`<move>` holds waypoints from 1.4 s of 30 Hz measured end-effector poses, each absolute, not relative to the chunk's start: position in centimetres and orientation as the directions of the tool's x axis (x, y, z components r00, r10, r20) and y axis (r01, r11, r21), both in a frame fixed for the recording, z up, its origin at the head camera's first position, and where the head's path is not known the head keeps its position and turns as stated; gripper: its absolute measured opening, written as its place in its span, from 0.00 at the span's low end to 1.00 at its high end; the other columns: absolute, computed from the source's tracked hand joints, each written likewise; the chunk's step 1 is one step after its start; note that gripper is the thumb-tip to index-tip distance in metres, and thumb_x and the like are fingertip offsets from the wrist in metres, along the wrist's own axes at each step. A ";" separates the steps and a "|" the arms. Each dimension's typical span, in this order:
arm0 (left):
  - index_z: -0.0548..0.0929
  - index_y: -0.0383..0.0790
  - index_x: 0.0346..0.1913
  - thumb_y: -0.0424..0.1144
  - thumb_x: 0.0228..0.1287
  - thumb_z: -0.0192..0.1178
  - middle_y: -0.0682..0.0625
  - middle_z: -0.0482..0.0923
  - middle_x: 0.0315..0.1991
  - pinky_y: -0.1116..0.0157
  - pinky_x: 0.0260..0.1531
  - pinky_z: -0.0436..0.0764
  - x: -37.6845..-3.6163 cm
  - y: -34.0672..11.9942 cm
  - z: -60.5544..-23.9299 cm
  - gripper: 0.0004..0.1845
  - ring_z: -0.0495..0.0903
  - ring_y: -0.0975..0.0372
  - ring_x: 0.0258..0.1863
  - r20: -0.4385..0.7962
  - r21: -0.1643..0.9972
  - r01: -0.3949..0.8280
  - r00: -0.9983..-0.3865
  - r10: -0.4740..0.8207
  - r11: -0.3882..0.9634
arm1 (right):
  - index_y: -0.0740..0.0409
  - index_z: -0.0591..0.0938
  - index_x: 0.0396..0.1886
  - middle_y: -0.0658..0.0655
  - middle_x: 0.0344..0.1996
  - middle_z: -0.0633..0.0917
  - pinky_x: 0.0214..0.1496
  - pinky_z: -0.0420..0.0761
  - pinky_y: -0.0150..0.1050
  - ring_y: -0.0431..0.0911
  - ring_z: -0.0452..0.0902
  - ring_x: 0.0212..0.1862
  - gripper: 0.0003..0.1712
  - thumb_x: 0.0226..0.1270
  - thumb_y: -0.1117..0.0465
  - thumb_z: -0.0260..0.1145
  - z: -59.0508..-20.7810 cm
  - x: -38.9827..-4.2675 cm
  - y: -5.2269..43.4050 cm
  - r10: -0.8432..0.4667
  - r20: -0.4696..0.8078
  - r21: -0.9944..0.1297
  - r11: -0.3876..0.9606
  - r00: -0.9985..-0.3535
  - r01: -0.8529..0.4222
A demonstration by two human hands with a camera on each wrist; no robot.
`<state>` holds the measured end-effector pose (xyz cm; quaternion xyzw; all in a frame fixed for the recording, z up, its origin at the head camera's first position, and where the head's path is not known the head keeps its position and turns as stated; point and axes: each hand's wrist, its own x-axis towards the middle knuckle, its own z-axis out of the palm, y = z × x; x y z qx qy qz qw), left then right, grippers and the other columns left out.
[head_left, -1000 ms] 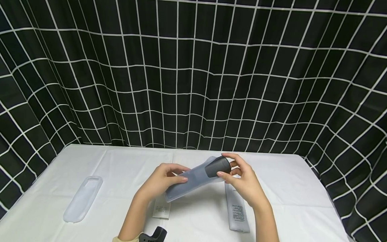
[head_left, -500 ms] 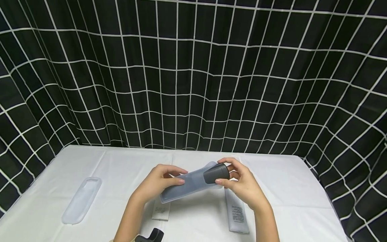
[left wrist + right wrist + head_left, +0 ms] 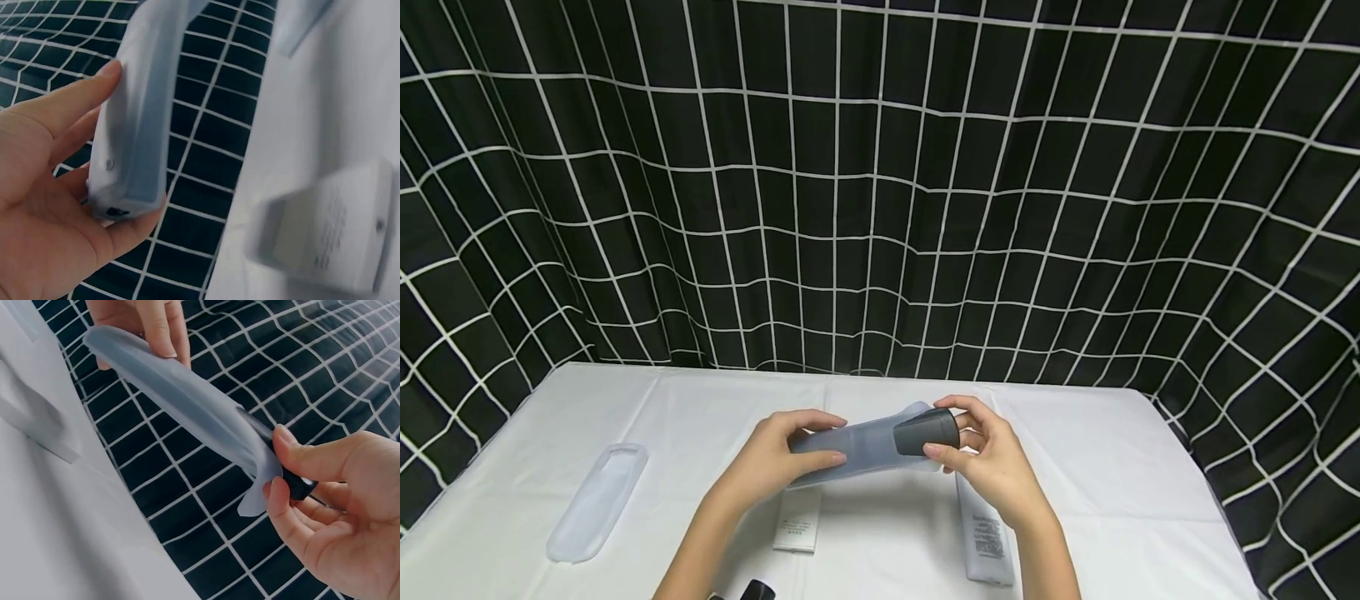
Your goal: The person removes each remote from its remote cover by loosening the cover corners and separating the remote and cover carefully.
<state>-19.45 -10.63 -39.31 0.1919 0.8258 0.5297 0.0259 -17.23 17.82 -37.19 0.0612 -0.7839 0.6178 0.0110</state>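
Note:
A translucent silicone cover point(image 3: 865, 448) is held above the table between both hands, with a dark grey remote control point(image 3: 927, 432) partly inside it. The remote's rounded dark end sticks out of the cover's open right end. The left hand point(image 3: 781, 450) grips the covered end, thumb on the near side and fingers on the far side. At the other end, the right hand point(image 3: 992, 458) pinches the bare end of the remote. In the right wrist view a loose flap of the cover point(image 3: 255, 494) bends away beside the right fingertips.
An unfilled translucent cover point(image 3: 598, 503) lies at the left of the white table point(image 3: 700, 417). Below the left hand lies a white device with small print point(image 3: 797, 521). A sleeved item with a printed label point(image 3: 987, 537) lies by the right forearm. A black grid-patterned curtain point(image 3: 880, 208) hangs behind.
The covered remote has swung closer to level, its dark end dropping. Both hands have shifted slightly left with it, the right also downward. Both keep their hold.

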 end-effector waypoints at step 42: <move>0.85 0.34 0.61 0.28 0.47 0.83 0.37 0.82 0.57 0.62 0.30 0.89 -18.7 -12.6 -40.3 0.34 0.86 0.54 0.34 0.178 0.950 0.239 -0.943 0.281 0.200 | 0.67 0.78 0.67 0.55 0.36 0.82 0.41 0.84 0.34 0.43 0.84 0.30 0.34 0.61 0.71 0.77 -38.6 -16.4 18.9 -0.144 0.018 -0.984 0.175 -0.989 -0.043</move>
